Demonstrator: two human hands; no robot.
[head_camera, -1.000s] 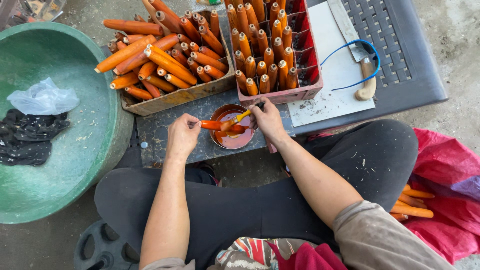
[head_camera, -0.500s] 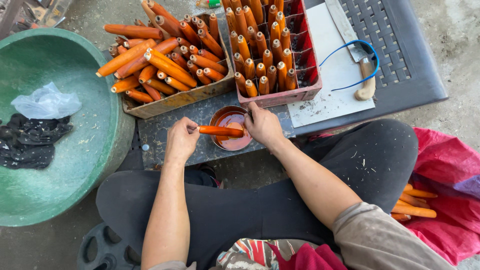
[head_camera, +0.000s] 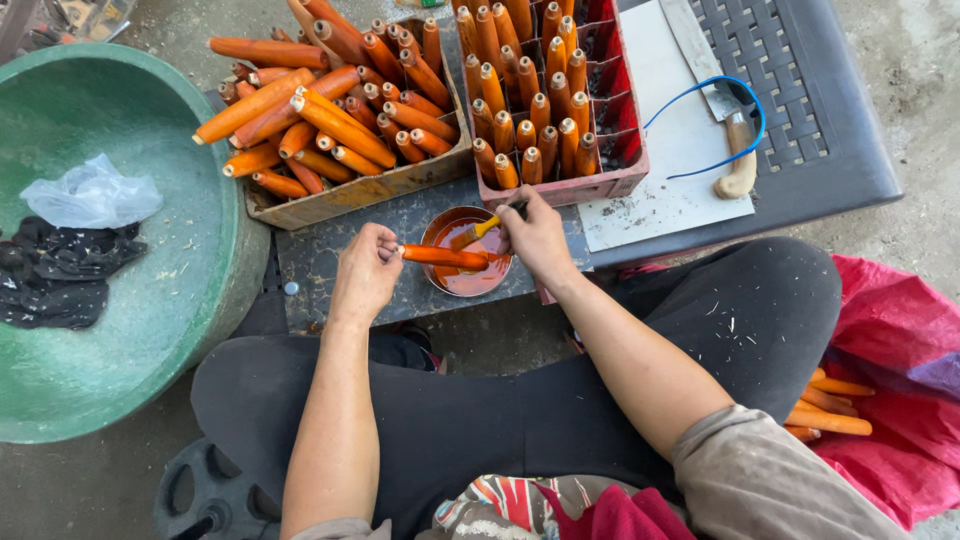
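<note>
Both forearms reach forward; left hand (head_camera: 365, 275) fingers pinched shut; right hand (head_camera: 537, 238) fingers curled closed.

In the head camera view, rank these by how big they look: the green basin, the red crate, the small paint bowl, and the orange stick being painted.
1. Green basin, by far the largest.
2. Red crate.
3. Paint bowl and orange stick: too close to rank; the stick looks about as long as the bowl is wide, but much thinner.

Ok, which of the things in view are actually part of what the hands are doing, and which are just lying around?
In use:
- orange tube, held by the left hand
- small brush, in the right hand
- bowl of orange paint
- wooden box of orange tubes
- red crate of upright tubes

Lying about:
- green basin with plastic bag
- knife
- blue wire
</note>
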